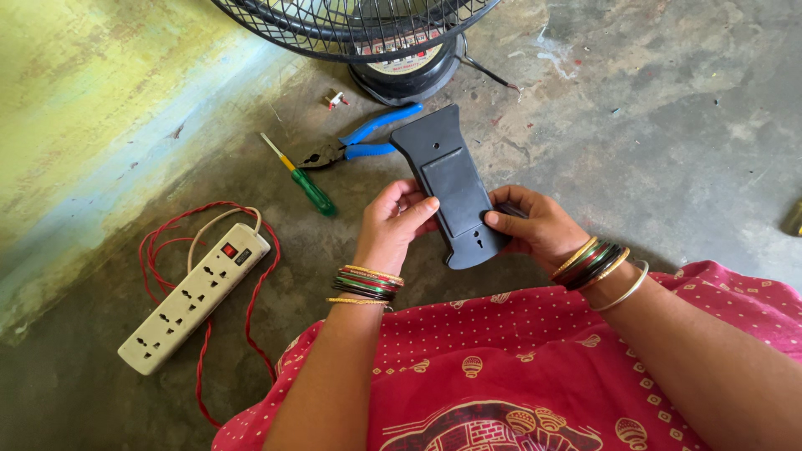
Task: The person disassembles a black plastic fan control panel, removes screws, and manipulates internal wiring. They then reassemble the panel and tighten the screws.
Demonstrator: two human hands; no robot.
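A person sits on a bare grey concrete floor [668, 108] in a red patterned garment. Farthest left lies a white plastic power strip with a red switch [194, 298], its twisted red cord [251, 309] looped loosely around it. To its right lie a green-handled screwdriver with a yellow collar [302, 179] and blue-handled pliers [355, 144], well apart from the hands. The left hand [397, 221], bangled at the wrist, grips the left edge of a flat black plastic cover panel with a flared top and a keyhole slot [451, 188], thumb pressed on its face. The right hand [535, 227] clasps the panel's right edge, thumb near the keyhole. The panel is held above the lap, in front of a black wire-caged table fan [368, 33]. It seems to be under inspection; any next step would need a tool picked up. No containers are visible.
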